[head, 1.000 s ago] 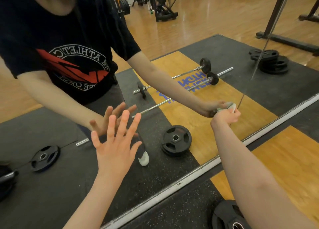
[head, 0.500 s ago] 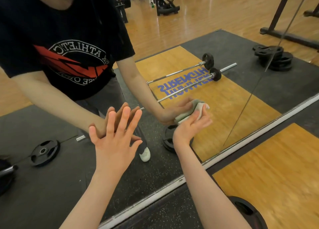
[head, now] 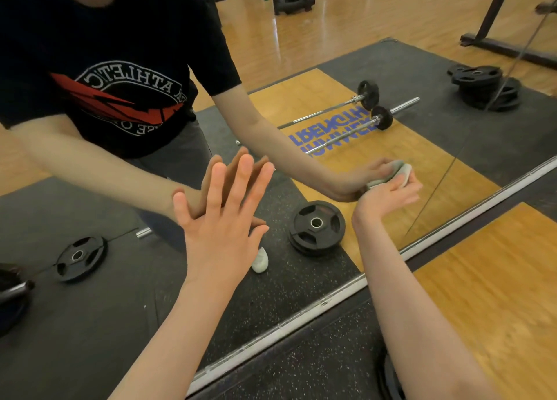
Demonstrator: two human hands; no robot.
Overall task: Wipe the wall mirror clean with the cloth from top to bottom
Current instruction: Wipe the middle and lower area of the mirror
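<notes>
The wall mirror (head: 391, 68) fills nearly everything ahead, its metal bottom rail (head: 301, 318) running across just above the black rubber floor (head: 301, 369) and the wooden platform (head: 497, 279). In the glass are the person's reflection in a dark printed T-shirt, a barbell and some weight plates.

The right hand (head: 387, 196) has changed most. A second ago it was far out to the right near a seam in the glass; half a second ago it had swept in towards the middle; now it is out to the right again at about the same low height, not far above the rail. I judge these to be side-to-side strokes across the lower band of the mirror, which suggests the top-to-bottom pass is near its end, with only the strip just over the rail left.

The left hand (head: 223, 218) has hardly shifted: palm flat on the glass, fingers (head: 245, 176) straight and spread wide, holding nothing, just bracing.

The cloth (head: 398, 173), a small pale wad, is pressed against the mirror, with the right hand's fingers curled round it.
</notes>
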